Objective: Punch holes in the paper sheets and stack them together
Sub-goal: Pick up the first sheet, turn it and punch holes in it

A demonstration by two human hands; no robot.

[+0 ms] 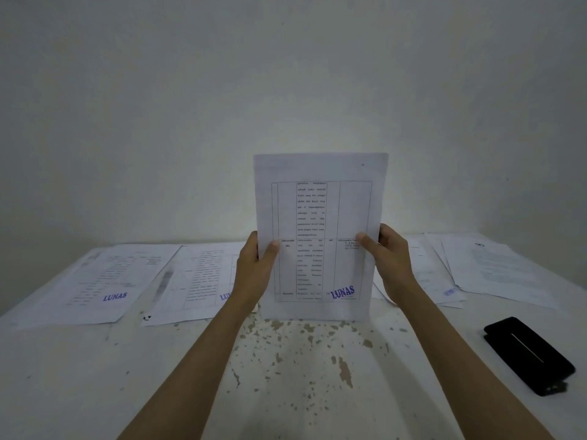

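You hold a thin white rectangular paper sheet [319,217] upright in front of you, its bottom edge at or just above the tabletop; contact cannot be told. It is printed with a ruled table of fine black text and a slanted blue "LUNAS" stamp near its lower right corner. Your left hand [254,265] pinches the sheet's left edge, thumb pressed flat on the printed face and the other fingers hidden behind the paper. Your right hand [392,258] pinches the right edge the same way, thumb on the front and fingers curled round the back. A small dark dot shows near the sheet's top right corner; whether it is a punched hole cannot be told.

The white painted table [301,376] has a worn, matte surface, with brownish chips and flecks where the coating has flaked away in front of you. To your left two flat printed sheets [133,281] lie side by side, each with a blue stamp. To your right a loose, fanned spread of overlapping printed papers [476,268] lies near the table's far edge. A black oblong hole punch [529,354] with a smooth top and a thin pale line along its length lies near the right edge, well apart from your hands. Behind the table stands a plain pale wall [286,90].
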